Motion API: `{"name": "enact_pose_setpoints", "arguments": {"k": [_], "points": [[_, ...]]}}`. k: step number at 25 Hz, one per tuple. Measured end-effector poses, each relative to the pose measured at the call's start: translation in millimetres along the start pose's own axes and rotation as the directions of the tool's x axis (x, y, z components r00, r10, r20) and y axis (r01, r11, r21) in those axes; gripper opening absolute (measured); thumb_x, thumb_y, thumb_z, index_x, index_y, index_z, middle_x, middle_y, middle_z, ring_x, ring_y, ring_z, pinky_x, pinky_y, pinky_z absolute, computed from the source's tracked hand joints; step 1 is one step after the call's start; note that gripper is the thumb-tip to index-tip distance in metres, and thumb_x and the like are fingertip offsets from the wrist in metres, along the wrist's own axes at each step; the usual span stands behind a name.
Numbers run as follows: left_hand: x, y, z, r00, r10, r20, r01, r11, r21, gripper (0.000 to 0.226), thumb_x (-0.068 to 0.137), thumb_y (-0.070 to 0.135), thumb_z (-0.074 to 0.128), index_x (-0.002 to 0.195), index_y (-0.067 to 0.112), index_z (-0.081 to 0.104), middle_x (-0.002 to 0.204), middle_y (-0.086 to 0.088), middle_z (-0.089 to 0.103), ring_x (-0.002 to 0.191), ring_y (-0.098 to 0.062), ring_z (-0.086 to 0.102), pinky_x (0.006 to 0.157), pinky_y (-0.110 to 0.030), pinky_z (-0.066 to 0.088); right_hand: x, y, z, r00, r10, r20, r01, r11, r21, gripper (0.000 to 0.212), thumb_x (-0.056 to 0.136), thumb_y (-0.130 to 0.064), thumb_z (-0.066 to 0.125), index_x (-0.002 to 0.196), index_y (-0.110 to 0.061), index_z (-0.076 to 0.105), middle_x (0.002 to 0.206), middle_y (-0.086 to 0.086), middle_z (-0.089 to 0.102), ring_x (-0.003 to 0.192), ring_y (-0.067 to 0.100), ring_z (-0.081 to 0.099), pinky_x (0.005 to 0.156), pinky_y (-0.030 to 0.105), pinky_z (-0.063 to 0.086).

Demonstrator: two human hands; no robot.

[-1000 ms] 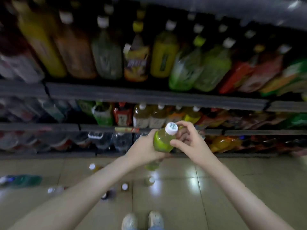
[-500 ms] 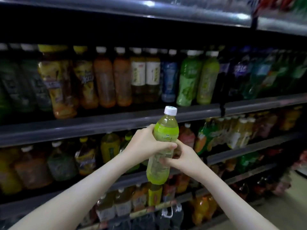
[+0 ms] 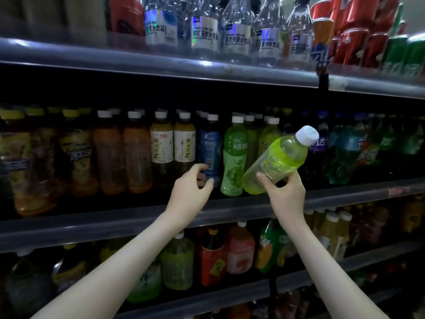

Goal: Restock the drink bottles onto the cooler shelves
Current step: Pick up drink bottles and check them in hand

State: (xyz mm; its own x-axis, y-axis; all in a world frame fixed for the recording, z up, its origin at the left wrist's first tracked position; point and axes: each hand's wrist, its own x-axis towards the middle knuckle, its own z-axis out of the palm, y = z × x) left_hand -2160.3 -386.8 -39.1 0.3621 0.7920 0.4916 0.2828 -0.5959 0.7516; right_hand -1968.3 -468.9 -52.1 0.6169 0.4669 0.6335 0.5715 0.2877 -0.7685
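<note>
The light-green clear plastic drink bottle with a white screw cap (image 3: 278, 160) is in the air just above the grey front rail of the middle cooler shelf (image 3: 115, 224). It is tilted, with its cap up and to the right and its base low, close to the shelf edge. The right hand (image 3: 286, 194) grips its lower half from underneath, thumb and fingers curled round the body. The left hand (image 3: 190, 189) is raised over the same rail with its fingers curved in front of the lower part of a blue-labelled bottle (image 3: 211, 146) standing on that shelf; whether they grip it or only touch it cannot be told. On the shelf just beside the held bottle's base stands a green bottle with a white cap (image 3: 234, 157), and further left along the rail stand two pale tea bottles with cream labels (image 3: 162, 146) and orange drink bottles (image 3: 108, 157). Above the rail, the next shelf carries clear water bottles (image 3: 204, 31) and red cans (image 3: 358, 31). Below the rail stand more mixed drink bottles (image 3: 178, 261).
</note>
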Motion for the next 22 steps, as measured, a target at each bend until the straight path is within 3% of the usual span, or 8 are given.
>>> {"name": "enact_pose_setpoints", "arguments": {"k": [3, 6, 12, 16, 18, 22], "points": [[31, -3, 33, 0.999, 0.027, -0.029, -0.025, 0.996, 0.081, 0.052, 0.089, 0.028, 0.06, 0.136, 0.018, 0.041, 0.123, -0.007, 0.055, 0.108, -0.018, 0.055, 0.089, -0.028, 0.046, 27, 16, 5, 1.0, 0.021, 0.003, -0.021, 0.999, -0.025, 0.04, 0.079, -0.03, 0.077, 0.112, -0.015, 0.06, 0.107, -0.001, 0.063, 0.099, 0.008, 0.059, 0.076, 0.005, 0.042], [56, 0, 64, 1.0, 0.014, -0.025, -0.009, 0.985, 0.175, 0.071, 0.086, 0.032, 0.064, 0.143, 0.01, 0.028, 0.134, -0.016, 0.045, 0.119, -0.03, 0.049, 0.094, -0.036, 0.045, 40, 28, 15, 0.999, 0.012, 0.036, -0.009, 0.998, -0.068, 0.046, 0.078, -0.03, 0.078, 0.118, -0.017, 0.058, 0.11, -0.001, 0.063, 0.101, 0.011, 0.059, 0.087, 0.025, 0.049], [78, -7, 102, 0.997, -0.075, 0.0, 0.074, 0.977, 0.198, 0.093, 0.083, 0.036, 0.068, 0.148, 0.01, 0.005, 0.145, -0.017, 0.031, 0.125, -0.033, 0.045, 0.098, -0.043, 0.045, 55, 41, 29, 0.993, 0.101, 0.067, -0.085, 0.974, -0.209, 0.055, 0.075, -0.042, 0.076, 0.119, -0.018, 0.055, 0.111, 0.0, 0.062, 0.102, 0.019, 0.061, 0.086, 0.04, 0.053], [82, -11, 109, 0.996, -0.064, -0.055, 0.072, 0.982, 0.175, 0.089, 0.081, 0.03, 0.07, 0.144, 0.01, 0.01, 0.138, -0.019, 0.037, 0.121, -0.036, 0.046, 0.097, -0.047, 0.045, 56, 39, 36, 0.988, 0.129, 0.088, -0.093, 0.938, -0.334, 0.054, 0.078, -0.048, 0.071, 0.117, -0.014, 0.054, 0.112, 0.006, 0.062, 0.102, 0.026, 0.06, 0.084, 0.042, 0.053], [82, -11, 106, 0.996, -0.079, -0.034, 0.084, 0.98, 0.18, 0.086, 0.079, 0.03, 0.069, 0.142, 0.01, 0.012, 0.136, -0.019, 0.039, 0.119, -0.036, 0.048, 0.095, -0.046, 0.046, 55, 38, 40, 0.987, 0.125, 0.103, -0.075, 0.916, -0.394, 0.057, 0.083, -0.047, 0.068, 0.126, -0.013, 0.05, 0.119, 0.007, 0.058, 0.109, 0.027, 0.057, 0.087, 0.04, 0.051], [80, -12, 99, 0.999, -0.048, 0.026, 0.042, 0.979, 0.198, 0.083, 0.082, 0.03, 0.067, 0.142, 0.008, 0.013, 0.136, -0.017, 0.043, 0.116, -0.032, 0.052, 0.09, -0.037, 0.046, 40, 42, 42, 0.982, 0.089, 0.169, -0.007, 0.901, -0.434, 0.078, 0.089, -0.038, 0.064, 0.149, -0.011, 0.021, 0.141, 0.01, 0.039, 0.13, 0.027, 0.041, 0.094, 0.038, 0.045]]}}
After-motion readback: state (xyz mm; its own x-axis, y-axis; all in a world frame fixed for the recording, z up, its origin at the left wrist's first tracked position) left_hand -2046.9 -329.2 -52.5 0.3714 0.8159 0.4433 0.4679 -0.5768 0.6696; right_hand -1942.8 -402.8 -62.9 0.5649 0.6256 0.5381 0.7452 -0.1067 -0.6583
